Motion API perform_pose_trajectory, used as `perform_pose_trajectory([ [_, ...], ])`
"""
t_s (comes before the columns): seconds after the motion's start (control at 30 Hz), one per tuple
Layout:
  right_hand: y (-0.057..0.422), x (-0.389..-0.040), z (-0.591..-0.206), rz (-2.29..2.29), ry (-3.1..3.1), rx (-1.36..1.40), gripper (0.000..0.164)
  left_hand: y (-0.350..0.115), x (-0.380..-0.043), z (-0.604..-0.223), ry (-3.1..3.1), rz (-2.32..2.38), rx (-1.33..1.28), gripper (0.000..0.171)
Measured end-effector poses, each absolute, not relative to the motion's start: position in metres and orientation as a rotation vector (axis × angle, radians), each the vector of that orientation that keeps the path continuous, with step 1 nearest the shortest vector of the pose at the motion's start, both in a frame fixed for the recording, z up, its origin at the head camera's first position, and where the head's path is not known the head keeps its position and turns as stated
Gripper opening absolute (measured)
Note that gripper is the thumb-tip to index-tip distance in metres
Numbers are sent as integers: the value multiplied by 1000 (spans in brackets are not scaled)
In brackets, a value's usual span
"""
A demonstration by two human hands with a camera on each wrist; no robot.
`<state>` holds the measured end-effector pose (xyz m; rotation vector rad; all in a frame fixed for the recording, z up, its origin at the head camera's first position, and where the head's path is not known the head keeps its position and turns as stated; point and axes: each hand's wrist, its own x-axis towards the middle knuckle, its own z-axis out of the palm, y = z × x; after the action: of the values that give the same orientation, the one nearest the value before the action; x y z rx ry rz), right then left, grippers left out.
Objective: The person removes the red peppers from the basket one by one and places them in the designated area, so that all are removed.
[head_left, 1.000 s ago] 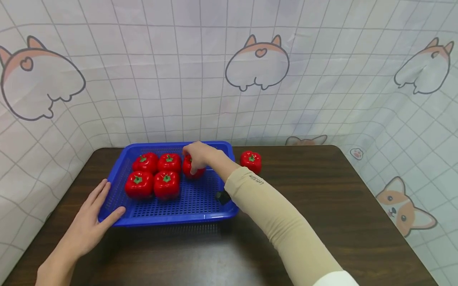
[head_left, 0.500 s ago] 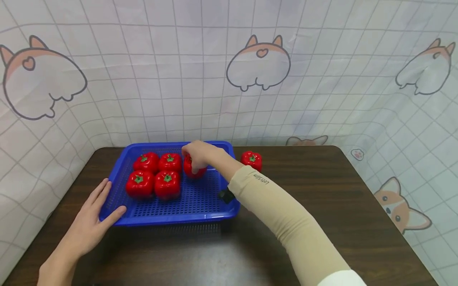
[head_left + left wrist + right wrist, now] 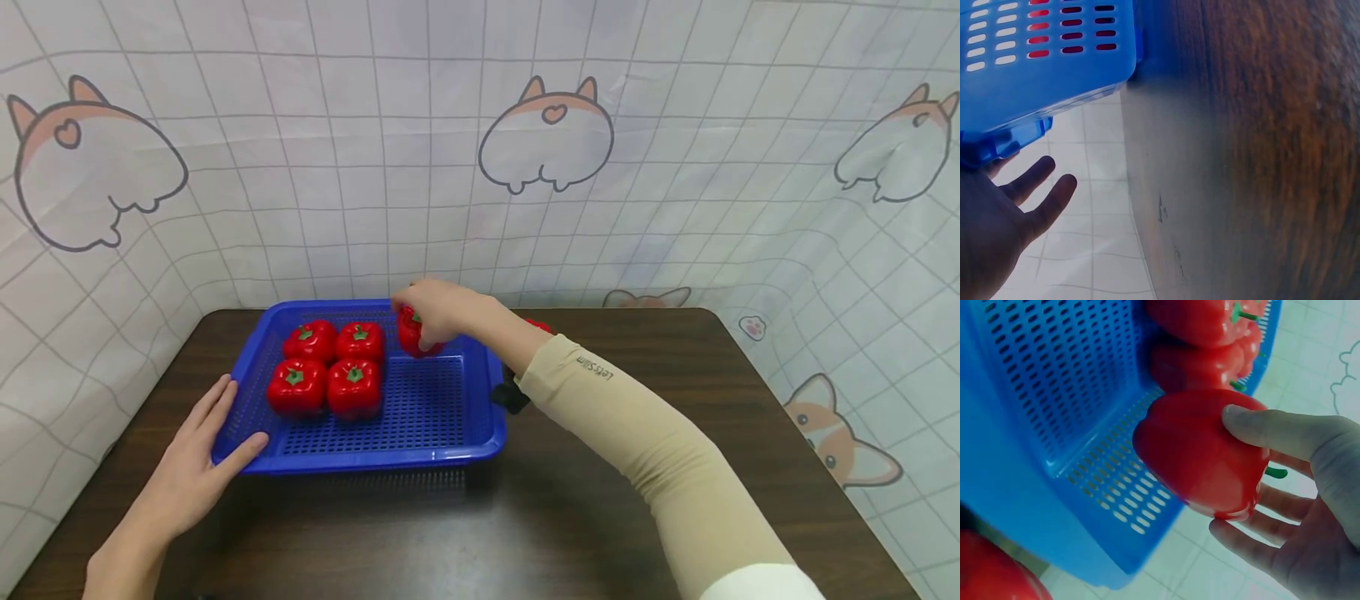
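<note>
My right hand (image 3: 442,307) grips a red bell pepper (image 3: 414,335) over the back right part of a blue perforated basket (image 3: 375,461). In the right wrist view, the thumb presses one side of this bell pepper (image 3: 1194,456) while the fingers curl round the other. Its green stem points toward the palm. Several more red bell peppers (image 3: 355,387) sit in two rows in the basket's left half. My left hand (image 3: 183,479) lies at the basket's left rim with straight, spread fingers; its thumb touches the front left corner.
One more red bell pepper (image 3: 538,325) stands on the dark wooden table (image 3: 637,358) right of the basket, mostly hidden behind my right forearm. A white gridded cloth (image 3: 337,167) with cartoon dogs hangs behind the table and along both sides.
My right hand has raised the bell pepper off the basket floor and moved slightly to the right with it. My left hand holds its place at the rim.
</note>
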<state>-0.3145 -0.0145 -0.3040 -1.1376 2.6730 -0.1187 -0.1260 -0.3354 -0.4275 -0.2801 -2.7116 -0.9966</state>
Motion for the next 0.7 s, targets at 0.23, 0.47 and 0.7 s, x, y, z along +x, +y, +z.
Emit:
perform_pose_trajectory([
  [0.23, 5, -308, -288, -189, 2662, -1225, 57, -336, -126, -427, -2718, -1009, -281, 82],
  [0.47, 33, -300, -270, -331, 2690, -1199, 60, -335, -126, -428, -2708, -1014, -283, 82],
  [0.7, 64, -296, -260, -371, 2763, -1203, 62, -336, -126, -428, -2714, -1007, -274, 82],
])
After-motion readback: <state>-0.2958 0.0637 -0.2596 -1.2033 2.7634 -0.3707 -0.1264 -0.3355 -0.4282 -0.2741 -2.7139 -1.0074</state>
